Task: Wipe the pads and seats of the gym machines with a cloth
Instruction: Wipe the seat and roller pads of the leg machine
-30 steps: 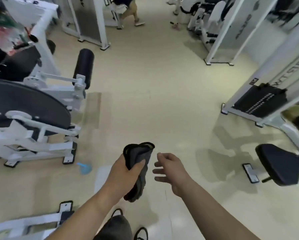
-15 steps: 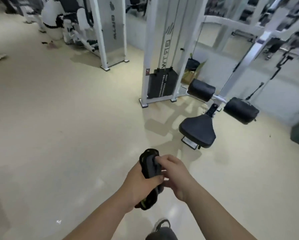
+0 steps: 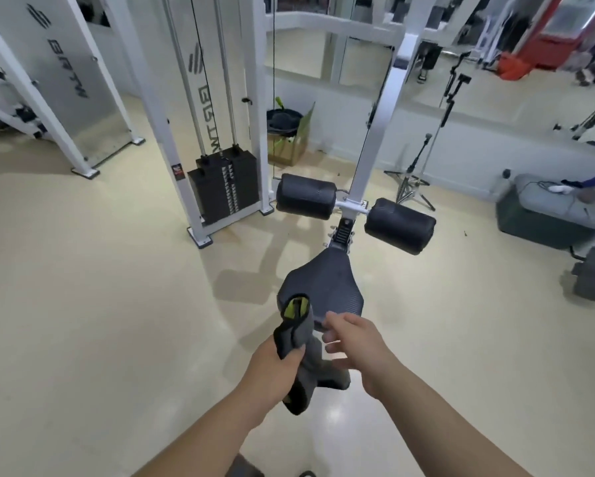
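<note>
A person's left hand (image 3: 275, 364) is clenched around a bunched dark cloth (image 3: 297, 342), their right hand (image 3: 356, 346) loose-fingered beside it, both just short of a black seat (image 3: 327, 287) whose length runs straight ahead toward two roller pads (image 3: 304, 196).

Bright, even overhead light; white glare on the glossy floor (image 3: 334, 413), soft shadows beside the seat (image 3: 323, 287). Edges bow and smear, right hand (image 3: 356, 342) slightly blurred.

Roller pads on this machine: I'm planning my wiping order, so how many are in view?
2. The left roller pad sits left of the white post, the right roller pad right of it, both beyond the seat. None appear hidden.
</note>
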A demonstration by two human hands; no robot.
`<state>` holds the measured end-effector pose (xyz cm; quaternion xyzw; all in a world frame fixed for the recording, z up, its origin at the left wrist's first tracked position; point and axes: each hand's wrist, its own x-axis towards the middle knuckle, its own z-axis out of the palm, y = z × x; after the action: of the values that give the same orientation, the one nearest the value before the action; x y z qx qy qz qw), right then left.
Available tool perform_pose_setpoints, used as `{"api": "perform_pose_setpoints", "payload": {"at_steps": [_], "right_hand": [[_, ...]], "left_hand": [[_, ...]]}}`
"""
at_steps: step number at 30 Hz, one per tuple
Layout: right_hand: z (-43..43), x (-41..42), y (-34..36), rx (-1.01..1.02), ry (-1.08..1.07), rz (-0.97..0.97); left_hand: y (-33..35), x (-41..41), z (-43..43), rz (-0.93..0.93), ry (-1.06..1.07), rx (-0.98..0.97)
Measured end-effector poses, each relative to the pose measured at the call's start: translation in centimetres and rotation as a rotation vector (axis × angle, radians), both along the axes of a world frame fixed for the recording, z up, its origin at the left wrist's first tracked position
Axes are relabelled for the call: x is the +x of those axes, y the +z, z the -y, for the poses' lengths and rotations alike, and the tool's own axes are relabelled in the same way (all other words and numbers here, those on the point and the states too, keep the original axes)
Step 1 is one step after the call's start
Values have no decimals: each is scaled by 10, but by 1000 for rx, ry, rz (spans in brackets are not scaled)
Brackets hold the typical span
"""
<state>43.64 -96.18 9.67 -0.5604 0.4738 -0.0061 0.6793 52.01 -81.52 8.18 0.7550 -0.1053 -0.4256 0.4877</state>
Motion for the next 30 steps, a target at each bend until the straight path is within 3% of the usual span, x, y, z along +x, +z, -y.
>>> {"api": "perform_pose_setpoints", "payload": {"at_steps": [8,13,16,21,24,30], "right_hand": [[111,87,-75,-25,-167,-136],[186,128,-162,-186,-259,-248],[220,141,-219,-371,-208,-337],[271,141,-309,-632,-101,-447],[293,142,-355,-663,-24,-455],[320,152,-410,-769,-21,-400]], "left_hand": [[-67,129,107,151,-151,169],[-128,219,194,537,-356,248],[-171,229,236,753,-502,228],[-275,213,266,884,-1180,231],[-318,225,289,1092,-1224,108],[-359,238,310,1077,-1401,36]]}}
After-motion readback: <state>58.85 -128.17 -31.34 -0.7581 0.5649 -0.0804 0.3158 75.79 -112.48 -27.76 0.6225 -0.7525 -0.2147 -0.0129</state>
